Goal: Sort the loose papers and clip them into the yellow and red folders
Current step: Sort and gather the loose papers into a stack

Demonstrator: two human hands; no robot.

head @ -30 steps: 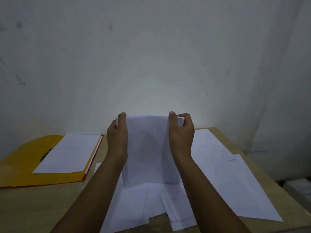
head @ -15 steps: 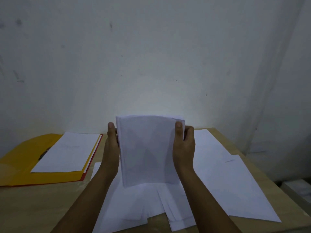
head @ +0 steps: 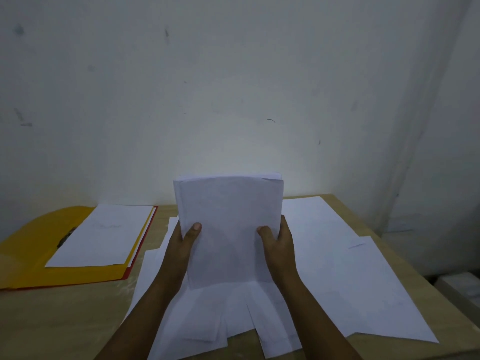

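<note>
You are holding a stack (head: 230, 229) of papers upright, its bottom edge resting on the loose sheets (head: 202, 320) spread over the bench (head: 65, 320). Your left hand (head: 181, 245) is grasping the stack's left edge and your right hand (head: 279, 242) its right edge, thumbs pressing on the near face; neither grip is released.

Left of the stack, the yellow folder (head: 28, 255) is lying open with a white sheet (head: 101, 235) on it, and a red edge (head: 145, 237), likely the red folder, is showing just beneath. More sheets (head: 350, 268) are lying right of the stack.

The top edges are looking uneven at the stack's upper right, so clipping now is likely to leave pages skewed. With only the sides pinched, the middle pages could be bowing and slipping down. Tapping on the loose sheets could be dragging them off the bench's near edge, or folding one under the stack.
</note>
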